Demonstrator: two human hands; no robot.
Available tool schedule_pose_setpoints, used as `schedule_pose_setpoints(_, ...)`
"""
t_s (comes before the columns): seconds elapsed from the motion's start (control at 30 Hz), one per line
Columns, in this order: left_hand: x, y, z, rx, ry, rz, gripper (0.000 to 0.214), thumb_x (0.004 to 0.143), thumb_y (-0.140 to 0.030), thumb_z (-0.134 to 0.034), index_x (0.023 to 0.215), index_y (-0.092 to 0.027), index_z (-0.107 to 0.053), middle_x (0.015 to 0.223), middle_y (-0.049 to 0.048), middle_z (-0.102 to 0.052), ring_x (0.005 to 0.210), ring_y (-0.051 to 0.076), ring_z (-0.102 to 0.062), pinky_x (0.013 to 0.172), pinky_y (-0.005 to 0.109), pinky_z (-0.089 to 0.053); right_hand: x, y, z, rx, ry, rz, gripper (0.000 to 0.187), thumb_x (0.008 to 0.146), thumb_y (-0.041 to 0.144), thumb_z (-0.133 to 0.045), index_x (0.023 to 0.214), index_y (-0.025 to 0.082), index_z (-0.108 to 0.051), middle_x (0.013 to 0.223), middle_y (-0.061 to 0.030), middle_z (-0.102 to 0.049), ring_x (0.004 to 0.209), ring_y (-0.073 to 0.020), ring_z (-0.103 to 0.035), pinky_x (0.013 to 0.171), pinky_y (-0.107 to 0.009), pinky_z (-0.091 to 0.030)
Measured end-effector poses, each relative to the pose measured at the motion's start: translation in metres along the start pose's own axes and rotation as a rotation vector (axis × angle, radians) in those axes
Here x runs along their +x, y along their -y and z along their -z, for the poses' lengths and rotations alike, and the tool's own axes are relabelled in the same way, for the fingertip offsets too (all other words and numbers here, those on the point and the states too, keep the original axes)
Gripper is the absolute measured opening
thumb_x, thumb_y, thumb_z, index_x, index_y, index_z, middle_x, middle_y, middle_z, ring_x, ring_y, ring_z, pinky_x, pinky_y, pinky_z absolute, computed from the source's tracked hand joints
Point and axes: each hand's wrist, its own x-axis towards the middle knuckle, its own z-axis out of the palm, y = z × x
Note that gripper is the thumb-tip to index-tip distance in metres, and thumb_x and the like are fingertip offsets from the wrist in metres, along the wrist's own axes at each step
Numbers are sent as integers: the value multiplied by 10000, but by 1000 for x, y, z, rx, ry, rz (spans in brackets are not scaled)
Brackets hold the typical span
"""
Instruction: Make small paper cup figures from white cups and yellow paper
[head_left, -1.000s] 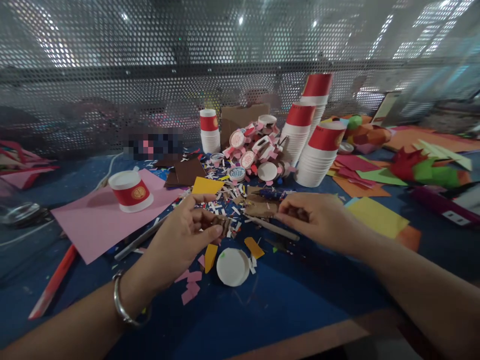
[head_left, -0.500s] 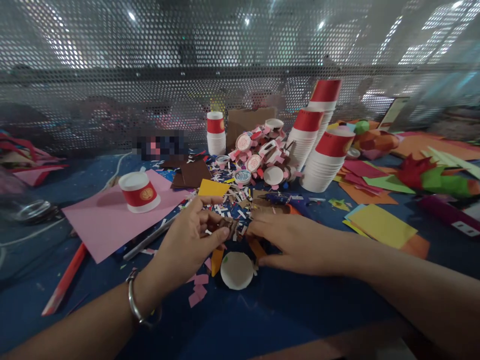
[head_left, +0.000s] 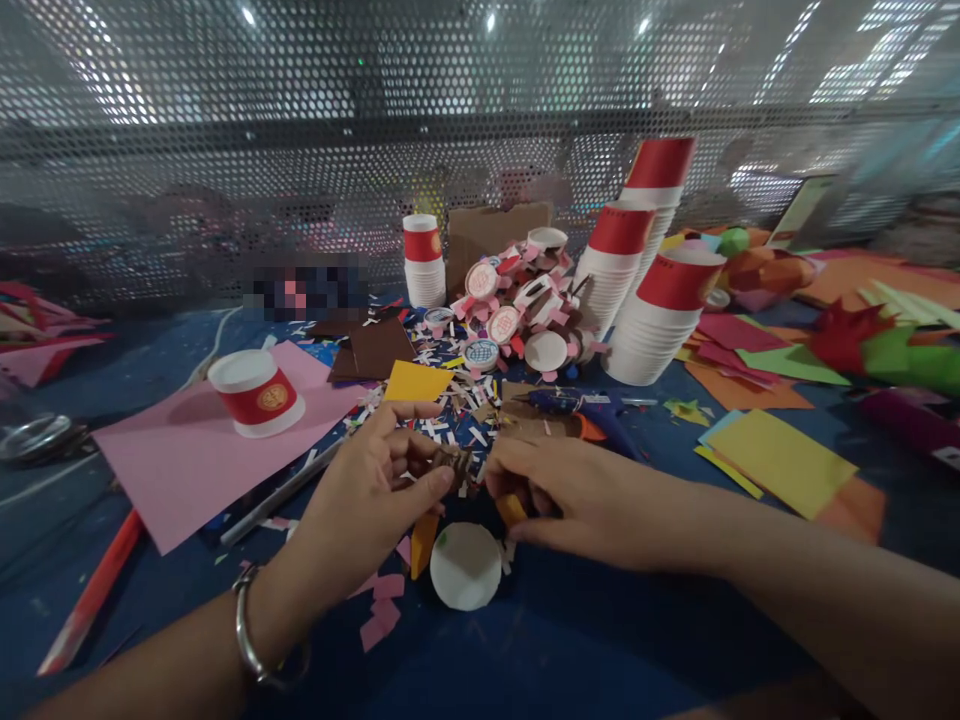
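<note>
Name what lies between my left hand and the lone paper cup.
In the head view, part of the pink paper sheet, small scraps and, nearest the left hand, a grey rod.

No text or label can be read.

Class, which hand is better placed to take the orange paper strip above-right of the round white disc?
Right hand, likely: its fingers are at the strip, while the left hand pinches a small brown piece.

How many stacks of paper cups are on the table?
4: a small stack left of the paper disc pile, and a front stack, middle stack and rear stack to its right. More may be hidden behind.
</note>
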Motion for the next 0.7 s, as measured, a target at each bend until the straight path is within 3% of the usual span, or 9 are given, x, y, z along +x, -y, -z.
schedule_pose_setpoints(0.2,-1,-4,-2,-26,3,10,538,804,-221,-747,1275,-207,-488,865,-9,-700,761,164,-677,726,328,-562,-1,-3,2,354,-107,27,110,878,150,-680,916,186,-584,807,22,-616,688,-113,-545,633,-239,-435)
schedule_pose_setpoints(0.37,0,-6,-6,-45,13,33,579,746,-224,-785,1256,-192,-512,833,8,-707,738,181,-686,722,349,-556,4,-11,1,585,-214,21,179,866,267,-762,867,192,-599,760,44,-568,665,-103,-499,610,-235,-395)
schedule_pose_setpoints(0.7,-9,-8,-14,-19,45,19,535,760,-169,-740,1241,-220,-513,807,-26,-684,753,174,-702,726,324,-560,9,-10,-7,725,-242,-2,284,843,391,-810,817,183,-619,684,61,-529,620,-96,-468,574,-230,-355)
